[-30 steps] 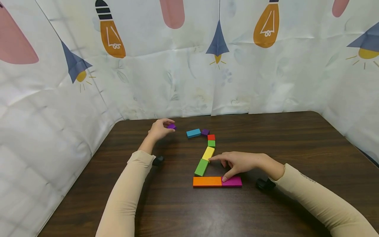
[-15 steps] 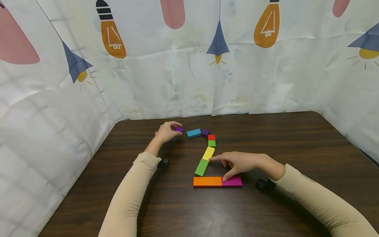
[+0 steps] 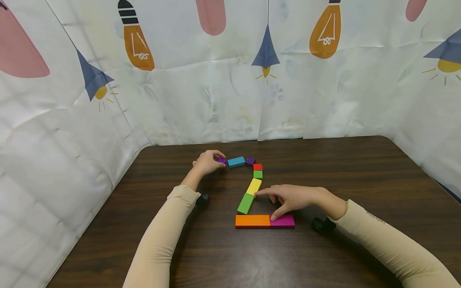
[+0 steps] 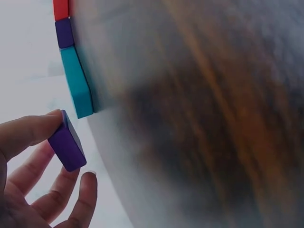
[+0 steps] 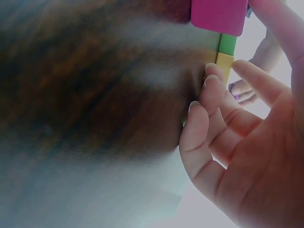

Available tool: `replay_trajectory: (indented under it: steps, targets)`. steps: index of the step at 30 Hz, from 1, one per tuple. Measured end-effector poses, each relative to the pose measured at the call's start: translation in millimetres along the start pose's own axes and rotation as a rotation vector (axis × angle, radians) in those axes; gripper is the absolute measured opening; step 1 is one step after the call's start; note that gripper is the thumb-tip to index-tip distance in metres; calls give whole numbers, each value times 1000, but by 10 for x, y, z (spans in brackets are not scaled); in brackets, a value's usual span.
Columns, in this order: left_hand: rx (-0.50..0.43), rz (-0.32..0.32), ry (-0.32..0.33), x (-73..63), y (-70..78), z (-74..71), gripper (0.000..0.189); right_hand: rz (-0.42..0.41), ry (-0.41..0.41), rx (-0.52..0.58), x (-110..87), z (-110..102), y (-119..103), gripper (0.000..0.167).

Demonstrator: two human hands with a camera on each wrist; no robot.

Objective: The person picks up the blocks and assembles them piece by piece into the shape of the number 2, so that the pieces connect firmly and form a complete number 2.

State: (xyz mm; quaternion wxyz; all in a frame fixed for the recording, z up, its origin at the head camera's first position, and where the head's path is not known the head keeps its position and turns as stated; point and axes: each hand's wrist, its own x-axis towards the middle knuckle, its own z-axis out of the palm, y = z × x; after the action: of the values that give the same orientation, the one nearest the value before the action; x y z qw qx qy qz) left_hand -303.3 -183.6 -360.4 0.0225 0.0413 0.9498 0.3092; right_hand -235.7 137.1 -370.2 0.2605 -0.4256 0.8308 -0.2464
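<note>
My left hand (image 3: 207,163) pinches a small purple block (image 4: 67,145) between thumb and fingers, just left of the blue block (image 3: 236,162). A narrow gap parts the two blocks in the left wrist view. My right hand (image 3: 295,198) has its thumb on the magenta block (image 3: 286,221), while its index fingertip is at the edge of the yellow block (image 3: 254,186). The other right fingers curl loosely near the tabletop. From the blue block a curved row runs through a dark purple block (image 3: 250,161), a red block (image 3: 257,167) and a small green block (image 3: 257,175).
Below the yellow block a longer green block (image 3: 246,204) slants down towards an orange block (image 3: 253,221), which lies end to end with the magenta one. All lie on a dark wooden table (image 3: 342,168). A patterned white curtain (image 3: 216,100) hangs behind.
My left hand has moved right with the purple block, closing in on the blue block's left end. My right hand and the other blocks have stayed put.
</note>
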Motion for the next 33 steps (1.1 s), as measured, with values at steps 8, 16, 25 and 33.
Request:
replay_trajectory:
  steps: [8,16,25,33]
  targets:
    - [50,-26,-14,0,26,34,22,-2,1,-2,2,-3,6,78]
    - [77,-38,-24,9,25,50,21,-8,2,-6,1,5,7,78]
    - [96,-38,-39,28,63,73,23,0,1,-11,-7,-3,-11,78]
    - [119,-34,-35,60,62,104,25,-12,-1,-8,-1,-1,-17,77]
